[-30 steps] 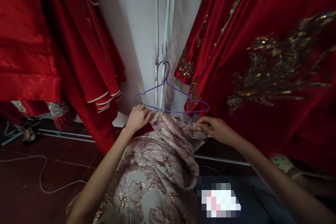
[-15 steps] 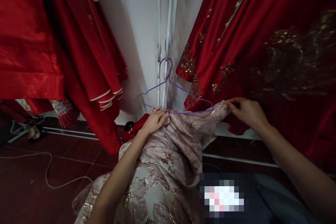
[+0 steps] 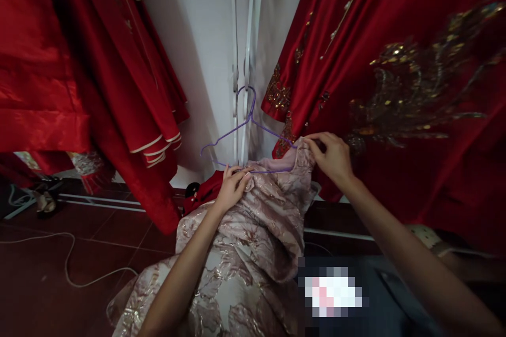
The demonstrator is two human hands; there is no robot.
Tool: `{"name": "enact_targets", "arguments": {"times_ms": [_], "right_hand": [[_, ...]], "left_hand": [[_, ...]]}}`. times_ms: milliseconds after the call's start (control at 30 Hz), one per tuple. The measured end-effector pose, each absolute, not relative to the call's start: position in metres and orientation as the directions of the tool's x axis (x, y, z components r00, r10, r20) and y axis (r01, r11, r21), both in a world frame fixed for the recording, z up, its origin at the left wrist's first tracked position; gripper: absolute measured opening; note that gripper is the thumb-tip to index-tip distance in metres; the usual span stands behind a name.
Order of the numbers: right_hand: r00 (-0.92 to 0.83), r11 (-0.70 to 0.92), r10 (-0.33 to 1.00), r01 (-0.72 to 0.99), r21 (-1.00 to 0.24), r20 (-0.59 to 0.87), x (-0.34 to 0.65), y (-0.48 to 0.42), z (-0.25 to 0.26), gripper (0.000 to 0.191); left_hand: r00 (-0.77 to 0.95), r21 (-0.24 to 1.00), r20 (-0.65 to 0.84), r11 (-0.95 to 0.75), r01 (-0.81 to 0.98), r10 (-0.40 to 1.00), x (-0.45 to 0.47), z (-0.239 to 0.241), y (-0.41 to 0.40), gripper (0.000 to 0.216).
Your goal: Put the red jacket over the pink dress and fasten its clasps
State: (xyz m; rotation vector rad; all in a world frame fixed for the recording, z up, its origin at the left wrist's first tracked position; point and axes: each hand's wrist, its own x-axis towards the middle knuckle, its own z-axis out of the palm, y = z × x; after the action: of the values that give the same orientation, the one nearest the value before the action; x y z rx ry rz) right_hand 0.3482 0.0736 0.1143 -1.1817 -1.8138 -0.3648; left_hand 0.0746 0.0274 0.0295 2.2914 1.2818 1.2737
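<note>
A pale pink dress [image 3: 237, 253] with a raised metallic floral pattern spreads up toward a purple wire hanger [image 3: 231, 130]. The hanger's hook rests at a white metal upright, and its right end is inside the dress's right shoulder. My left hand [image 3: 233, 187] is closed on the dress's neckline near the hanger's lower bar; the hanger's left end is bare. With thumb and fingers, my right hand [image 3: 330, 155] pinches the right shoulder of the dress at the hanger's right arm.
Red garments [image 3: 130, 79] hang at the left, and a red gown [image 3: 395, 179] with gold beadwork hangs at the right. A white metal upright [image 3: 248, 37] stands between them. A pale cord [image 3: 71, 258] runs across the tiled floor, near shoes [image 3: 46, 202].
My right hand has moved left and slightly up, drawing the dress's shoulder over the hanger's right end. My left hand stays nearly in place on the neckline.
</note>
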Motion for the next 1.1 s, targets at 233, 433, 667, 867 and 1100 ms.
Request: {"name": "enact_targets", "arguments": {"times_ms": [233, 433, 667, 867, 1100], "right_hand": [[-0.126, 0.572, 0.601, 0.758, -0.314, 0.789, 0.315, 0.088, 0.097, 0.022], [-0.114, 0.49, 0.663, 0.813, -0.314, 0.74, 0.312, 0.088, 0.091, 0.026], [0.028, 0.403, 0.606, 0.851, -0.337, 0.795, 0.319, 0.093, 0.106, 0.032], [0.052, 0.43, 0.613, 0.815, -0.389, 0.788, 0.323, 0.096, 0.119, 0.032], [0.043, 0.457, 0.642, 0.78, -0.427, 0.765, 0.323, 0.093, 0.124, 0.037]], "left_hand": [[0.226, 0.643, 0.554, -0.584, 0.496, 0.802, 0.068, 0.029, 0.031, 0.033], [0.331, 0.638, 0.488, -0.589, 0.496, 0.807, 0.051, 0.041, 0.034, 0.039], [0.079, 0.433, 0.553, -0.367, 0.823, 0.83, -0.024, 0.043, 0.066, 0.033], [-0.035, 0.491, 0.505, -0.254, 0.833, 0.862, -0.083, 0.016, 0.092, 0.033], [-0.044, 0.677, 0.504, -0.363, 0.64, 0.863, -0.087, 0.012, 0.097, 0.042]]}}
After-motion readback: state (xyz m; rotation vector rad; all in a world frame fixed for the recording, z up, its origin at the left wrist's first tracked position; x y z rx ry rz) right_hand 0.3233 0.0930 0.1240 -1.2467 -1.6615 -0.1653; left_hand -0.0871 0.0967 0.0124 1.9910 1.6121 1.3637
